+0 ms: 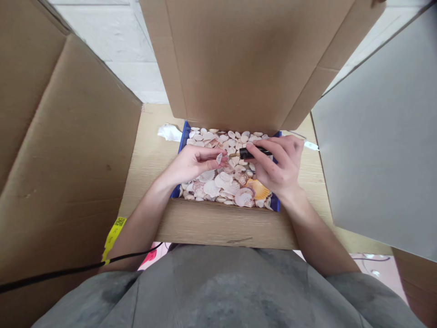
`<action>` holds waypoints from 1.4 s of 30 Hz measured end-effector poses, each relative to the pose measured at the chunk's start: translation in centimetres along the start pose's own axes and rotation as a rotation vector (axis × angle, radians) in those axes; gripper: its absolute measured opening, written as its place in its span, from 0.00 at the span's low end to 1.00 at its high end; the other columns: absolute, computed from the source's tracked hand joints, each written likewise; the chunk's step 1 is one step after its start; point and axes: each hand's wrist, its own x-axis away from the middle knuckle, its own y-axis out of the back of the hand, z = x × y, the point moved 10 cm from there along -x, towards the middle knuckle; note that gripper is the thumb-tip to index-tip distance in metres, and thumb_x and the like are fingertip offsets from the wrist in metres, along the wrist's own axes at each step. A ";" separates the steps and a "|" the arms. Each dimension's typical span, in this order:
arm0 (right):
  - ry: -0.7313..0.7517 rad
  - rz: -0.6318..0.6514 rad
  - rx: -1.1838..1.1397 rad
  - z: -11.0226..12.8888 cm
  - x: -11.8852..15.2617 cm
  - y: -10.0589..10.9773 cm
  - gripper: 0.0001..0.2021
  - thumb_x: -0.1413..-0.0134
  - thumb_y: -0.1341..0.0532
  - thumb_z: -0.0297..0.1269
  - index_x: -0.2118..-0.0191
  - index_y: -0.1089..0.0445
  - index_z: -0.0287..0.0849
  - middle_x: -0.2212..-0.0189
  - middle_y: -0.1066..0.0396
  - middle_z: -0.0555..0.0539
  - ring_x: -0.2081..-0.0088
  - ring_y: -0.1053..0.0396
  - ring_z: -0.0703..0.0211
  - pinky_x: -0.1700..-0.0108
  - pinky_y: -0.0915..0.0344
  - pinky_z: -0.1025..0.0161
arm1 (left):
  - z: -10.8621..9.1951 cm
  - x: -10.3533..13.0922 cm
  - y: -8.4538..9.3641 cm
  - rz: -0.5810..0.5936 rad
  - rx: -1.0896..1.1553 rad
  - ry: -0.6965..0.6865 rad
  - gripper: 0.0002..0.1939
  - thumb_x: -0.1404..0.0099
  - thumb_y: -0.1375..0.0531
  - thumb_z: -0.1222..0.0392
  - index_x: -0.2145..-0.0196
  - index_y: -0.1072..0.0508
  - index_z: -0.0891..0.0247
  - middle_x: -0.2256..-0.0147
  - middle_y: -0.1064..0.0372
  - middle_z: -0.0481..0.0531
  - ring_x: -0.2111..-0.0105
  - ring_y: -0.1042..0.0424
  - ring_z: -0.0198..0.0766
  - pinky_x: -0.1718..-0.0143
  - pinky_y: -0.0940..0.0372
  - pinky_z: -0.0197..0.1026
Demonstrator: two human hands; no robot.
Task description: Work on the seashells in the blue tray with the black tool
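My left hand [208,160] pinches a small pale seashell [219,158] between thumb and fingers. My right hand [278,163] is wrapped round the black body of a small handheld drill [246,153]. Its brass-coloured chuck points left, and the tip is at or very close to the shell; whether they touch I cannot tell. Below both hands lies a blue tray [185,135] filled with many shells. Near its front right, partly under my right hand, is an orange scallop shell [258,188]. Larger pinkish-white scallop shells [244,197] lie beside it.
The tray stands on a light wooden table [218,223]. Cardboard panels rise on the left [78,136] and behind the tray [252,59]; a grey panel [378,136] stands at right. Crumpled white material [170,132] lies left of the tray. A black cable [61,272] with a yellow tag [114,234] crosses the lower left.
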 end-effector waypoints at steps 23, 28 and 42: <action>-0.062 0.174 -0.049 -0.5 -0.2 -1.9 0.14 0.41 0.41 0.44 0.51 0.30 0.47 0.61 0.25 0.47 0.60 0.31 0.56 0.57 0.41 0.56 | -0.3 0.1 0.8 -0.088 -0.007 -0.012 0.19 0.44 0.31 0.55 0.54 0.21 0.63 0.57 0.21 0.56 0.57 0.22 0.47 0.50 0.27 0.49; -0.012 0.044 -0.049 -0.2 0.0 -0.6 0.18 0.43 0.39 0.35 0.47 0.34 0.56 0.57 0.25 0.51 0.57 0.31 0.55 0.52 0.43 0.52 | -0.2 0.1 0.5 -0.047 -0.004 -0.003 0.19 0.43 0.31 0.55 0.54 0.21 0.63 0.57 0.22 0.56 0.57 0.22 0.47 0.49 0.28 0.50; -0.027 0.211 -0.034 -0.2 -0.2 -2.3 0.14 0.40 0.41 0.45 0.54 0.28 0.43 0.67 0.24 0.48 0.66 0.30 0.59 0.64 0.41 0.60 | 0.1 0.1 1.2 -0.128 -0.022 -0.002 0.20 0.46 0.30 0.55 0.55 0.21 0.62 0.57 0.22 0.56 0.55 0.22 0.49 0.49 0.28 0.50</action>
